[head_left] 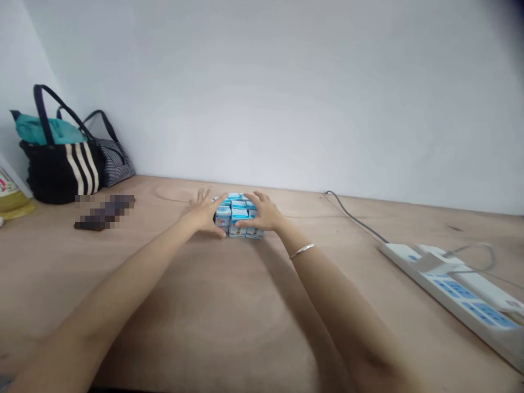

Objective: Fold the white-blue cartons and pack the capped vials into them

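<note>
I pressed my spread left hand [203, 212] and right hand [262, 213] around the boxes [238, 215] between them, gathering; next needs even squeezing.

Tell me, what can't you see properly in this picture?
- Head view: the little blue boxes are too small to read, and the left hand and right hand cover both sides.
- Dark thing: blurred into squares.
- Power strip: cut off by the right edge.
- Yellow thing: cut off by the left edge.
</note>
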The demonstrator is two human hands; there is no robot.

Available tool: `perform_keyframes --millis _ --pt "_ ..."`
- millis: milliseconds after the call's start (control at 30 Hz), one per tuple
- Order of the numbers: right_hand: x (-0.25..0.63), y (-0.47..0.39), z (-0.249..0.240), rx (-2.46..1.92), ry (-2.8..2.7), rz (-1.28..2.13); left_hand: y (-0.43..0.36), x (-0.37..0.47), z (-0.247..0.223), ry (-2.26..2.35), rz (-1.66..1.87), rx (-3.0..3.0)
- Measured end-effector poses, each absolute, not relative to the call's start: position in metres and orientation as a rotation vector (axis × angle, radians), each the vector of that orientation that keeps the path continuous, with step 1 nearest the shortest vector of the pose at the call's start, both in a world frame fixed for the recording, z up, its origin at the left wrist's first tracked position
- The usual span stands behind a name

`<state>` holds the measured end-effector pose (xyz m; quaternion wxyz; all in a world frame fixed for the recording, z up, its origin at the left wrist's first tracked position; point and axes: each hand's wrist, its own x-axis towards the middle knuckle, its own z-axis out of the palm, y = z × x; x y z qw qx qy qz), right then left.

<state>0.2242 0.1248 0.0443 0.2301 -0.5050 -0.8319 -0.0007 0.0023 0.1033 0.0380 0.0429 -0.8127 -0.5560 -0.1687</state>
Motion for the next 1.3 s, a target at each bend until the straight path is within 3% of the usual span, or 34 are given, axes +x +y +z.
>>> perform_keyframes --millis 100,233,400,667,833,967,1300 --pt "0.217 0.088 0.038 -1.249 -2.155 -0.25 0.071 -0.001 0.03 -1.455 -0.727 -2.448" --pt "0.206 0.037 0.015 -1.103 -2.586 -0.076 0.03 0.001 -0.001 -1.249 -0.652 -2.768" --pt "0.197 0.017 -0.004 -1.319 -2.635 0.041 0.018 0.004 -0.027 -1.494 -0.672 -2.857" --pt "0.204 0.023 -0.009 -1.207 -2.611 0.042 0.021 0.001 -0.028 -1.439 -0.766 -2.891" --pt "0.219 0.026 -0.008 -1.031 -2.564 0.015 0.03 -0.001 -0.025 -1.402 -0.94 -2.519" --pt "0.221 0.025 -0.008 -1.053 -2.597 0.023 0.06 0.003 -0.01 -1.496 -0.841 -2.231" --pt "0.22 0.021 -0.012 -1.242 -2.739 0.293 0.091 0.011 -0.004 -1.387 -0.715 -2.276"
